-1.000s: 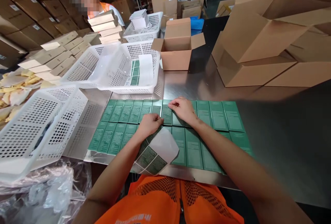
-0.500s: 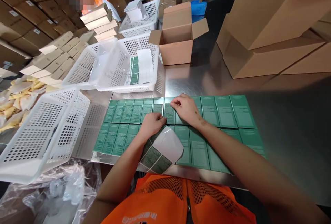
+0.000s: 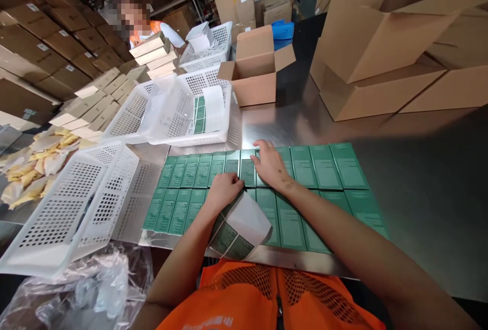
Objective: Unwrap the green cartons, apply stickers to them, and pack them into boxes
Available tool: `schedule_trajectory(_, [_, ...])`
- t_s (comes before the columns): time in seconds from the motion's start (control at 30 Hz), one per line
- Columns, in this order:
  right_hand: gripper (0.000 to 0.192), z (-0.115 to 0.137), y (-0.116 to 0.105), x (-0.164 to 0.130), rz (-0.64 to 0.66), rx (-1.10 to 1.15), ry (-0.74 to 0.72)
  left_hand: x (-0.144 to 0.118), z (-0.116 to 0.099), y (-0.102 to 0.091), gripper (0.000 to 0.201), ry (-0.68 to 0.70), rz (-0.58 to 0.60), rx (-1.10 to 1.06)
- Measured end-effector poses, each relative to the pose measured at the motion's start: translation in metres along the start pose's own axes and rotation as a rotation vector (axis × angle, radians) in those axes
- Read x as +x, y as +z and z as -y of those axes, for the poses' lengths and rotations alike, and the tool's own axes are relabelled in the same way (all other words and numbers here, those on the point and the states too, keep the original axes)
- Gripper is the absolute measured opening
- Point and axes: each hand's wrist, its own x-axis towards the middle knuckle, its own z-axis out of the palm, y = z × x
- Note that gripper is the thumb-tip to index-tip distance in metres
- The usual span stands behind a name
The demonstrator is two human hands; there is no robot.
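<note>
Two rows of flat green boxes lie side by side on the steel table. My right hand lies flat, fingers spread, pressing on a box in the far row near the middle. My left hand is closed on the curled sticker sheet, a white backing with several green labels, which hangs over the near row toward my orange vest.
White perforated baskets stand at the left, and one behind the boxes holds another label sheet. An open small carton and large brown cartons stand at the back. A co-worker sits far left behind stacked beige boxes. Crumpled plastic lies near left.
My right hand has gone from pinching at a box's top edge to lying flat on it. The left hand pulled slightly nearer with the sheet. The head camera shifted.
</note>
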Motion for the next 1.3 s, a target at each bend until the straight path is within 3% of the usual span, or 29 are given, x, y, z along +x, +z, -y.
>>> schedule_trajectory(0.1, [0.040,-0.001,-0.005,-0.001,0.055,0.004,-0.040,-0.005,0.006,-0.004,0.026,0.013,-0.017,-0.016])
schedule_trajectory(0.23, [0.097,-0.005,-0.020,-0.004,0.232,0.035,-0.180,-0.011,0.018,-0.012,0.029,0.019,-0.142,-0.069])
schedule_trajectory(0.33, [0.113,-0.006,-0.030,-0.003,0.374,0.092,-0.262,-0.015,0.023,-0.021,0.034,0.024,-0.299,-0.127])
schedule_trajectory(0.43, [0.101,-0.003,-0.037,-0.003,0.422,0.229,-0.218,-0.022,0.018,-0.032,0.035,0.037,-0.450,-0.178])
schedule_trajectory(0.53, [0.060,0.011,-0.041,-0.015,0.398,0.338,-0.169,-0.028,0.006,-0.037,0.036,0.061,-0.621,-0.212])
schedule_trajectory(0.6, [0.036,0.025,-0.044,-0.032,0.260,0.399,-0.213,-0.029,-0.002,-0.036,0.034,0.092,-0.742,-0.237])
schedule_trajectory(0.7, [0.024,0.045,-0.046,-0.065,-0.114,0.415,-0.358,-0.029,-0.011,-0.030,0.031,0.126,-0.835,-0.280])
schedule_trajectory(0.73, [0.026,0.050,-0.045,-0.073,-0.200,0.404,-0.389,-0.029,-0.013,-0.027,0.030,0.136,-0.826,-0.302])
schedule_trajectory(0.8, [0.034,0.058,-0.039,-0.086,-0.248,0.407,-0.379,-0.029,-0.016,-0.024,0.030,0.173,-0.755,-0.383])
schedule_trajectory(0.9, [0.048,0.060,-0.028,-0.090,-0.195,0.538,-0.251,-0.033,-0.018,-0.024,0.035,0.245,-0.612,-0.568])
schedule_trajectory(1.03, [0.039,0.059,-0.019,-0.087,-0.129,0.686,-0.114,-0.043,-0.011,-0.036,0.048,0.213,-0.410,-0.770])
schedule_trajectory(1.17, [0.028,0.058,-0.015,-0.089,-0.203,0.536,-0.140,-0.051,0.001,-0.046,0.057,0.046,-0.128,-0.969])
schedule_trajectory(1.3, [0.012,0.057,-0.008,-0.093,-0.345,0.262,-0.296,-0.053,0.007,-0.048,0.053,0.014,-0.081,-0.991])
